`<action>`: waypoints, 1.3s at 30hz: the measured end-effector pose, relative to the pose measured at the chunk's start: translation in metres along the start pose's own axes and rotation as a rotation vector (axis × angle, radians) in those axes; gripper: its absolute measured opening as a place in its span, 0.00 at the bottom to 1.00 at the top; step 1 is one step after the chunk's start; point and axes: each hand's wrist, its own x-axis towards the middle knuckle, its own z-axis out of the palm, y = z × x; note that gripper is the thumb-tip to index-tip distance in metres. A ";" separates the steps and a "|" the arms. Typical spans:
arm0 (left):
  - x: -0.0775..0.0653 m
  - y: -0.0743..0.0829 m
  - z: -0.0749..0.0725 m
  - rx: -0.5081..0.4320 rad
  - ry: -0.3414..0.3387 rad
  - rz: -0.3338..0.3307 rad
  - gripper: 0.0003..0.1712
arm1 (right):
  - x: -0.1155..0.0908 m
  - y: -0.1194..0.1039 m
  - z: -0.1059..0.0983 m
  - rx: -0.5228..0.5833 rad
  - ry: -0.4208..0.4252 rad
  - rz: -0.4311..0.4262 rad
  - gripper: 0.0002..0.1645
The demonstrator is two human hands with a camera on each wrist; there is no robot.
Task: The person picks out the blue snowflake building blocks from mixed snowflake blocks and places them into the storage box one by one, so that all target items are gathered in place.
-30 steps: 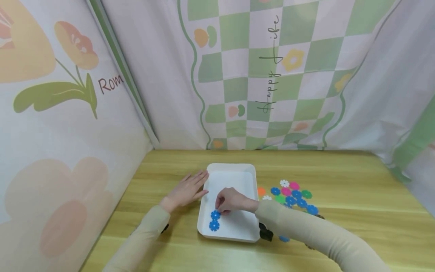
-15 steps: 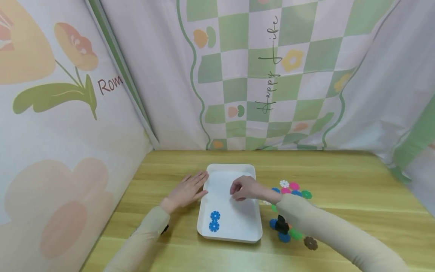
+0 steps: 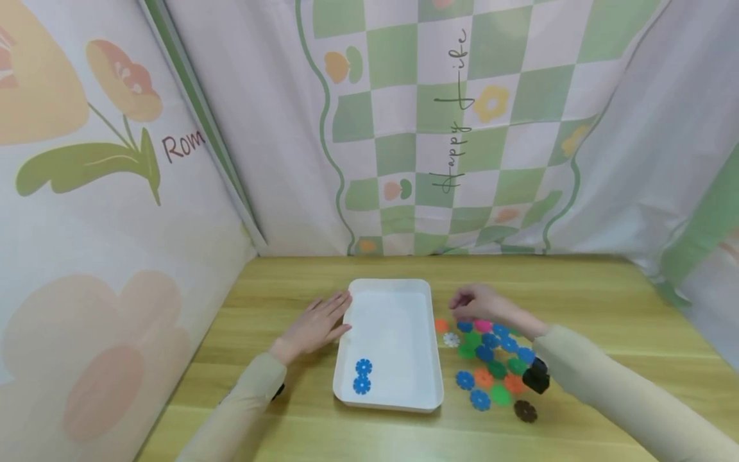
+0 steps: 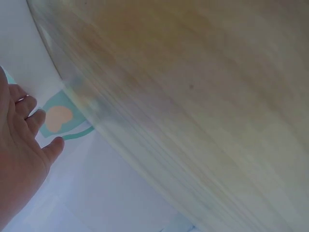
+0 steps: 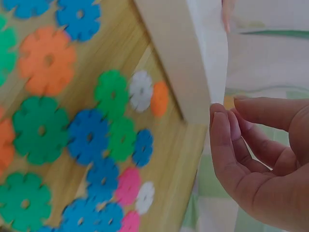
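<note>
My left hand (image 3: 314,327) lies with straight fingers against the left side of a white tray (image 3: 391,333); its thumb and fingertips are also seen in the left wrist view. Two blue snowflake discs (image 3: 362,376) lie joined in the tray's near left corner, one above the other. Beyond the tray's right side, my right hand (image 3: 484,305) hovers over the far end of a spread of notched plastic discs. Its fingers (image 5: 221,145) are loosely bent, and the right wrist view shows nothing between them and the thumb.
Loose discs lie right of the tray: blue (image 3: 464,380), orange (image 3: 484,378), green (image 3: 501,394), white (image 3: 451,340), pink and brown (image 3: 525,410). All sit on a wooden table (image 3: 288,410). Printed curtains (image 3: 398,147) hang behind it and at the left.
My right hand has drawn away from the blue discs, crossed over the tray's right side and come over the loose discs. The joined discs stay in the corner; my left hand keeps its place.
</note>
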 end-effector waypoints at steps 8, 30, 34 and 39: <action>-0.004 0.001 -0.001 -0.004 0.005 0.006 0.39 | -0.023 0.035 -0.015 -0.081 0.049 0.041 0.14; -0.003 0.003 -0.003 -0.049 -0.010 0.003 0.39 | -0.072 0.094 -0.041 -0.225 0.055 0.131 0.16; -0.002 0.003 -0.005 -0.056 -0.021 -0.001 0.39 | -0.076 0.099 -0.040 -0.233 0.051 0.138 0.16; -0.001 0.002 -0.005 -0.046 -0.016 0.001 0.39 | -0.079 0.099 -0.038 -0.222 0.043 0.155 0.19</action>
